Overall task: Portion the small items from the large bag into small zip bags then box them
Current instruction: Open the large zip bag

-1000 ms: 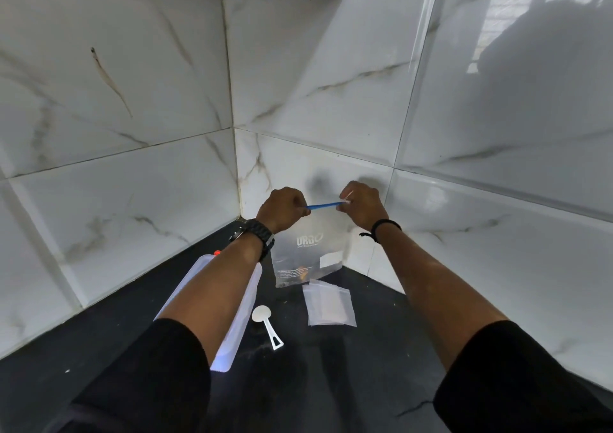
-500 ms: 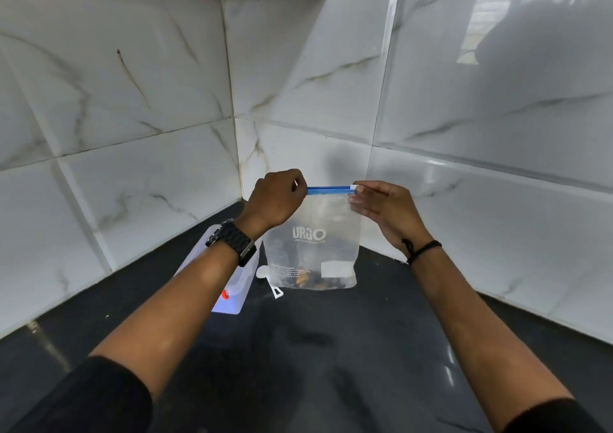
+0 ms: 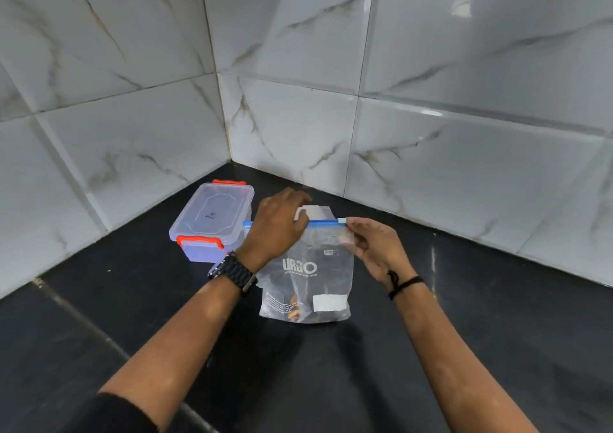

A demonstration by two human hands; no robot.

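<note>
Lowered since half a second ago, the large bag (image 3: 306,273) now stands on the counter (image 3: 464,333), left hand (image 3: 280,225) gripping its blue zip, right hand (image 3: 371,245) apparently pinching the slider end, ready for opening.

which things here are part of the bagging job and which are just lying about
In the job:
large zip bag, held by left hand and right hand
small zip bags behind it
clear box

Lying about:
nothing else on the black counter

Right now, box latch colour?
Orange-red latches on the clear box; head view.
</note>
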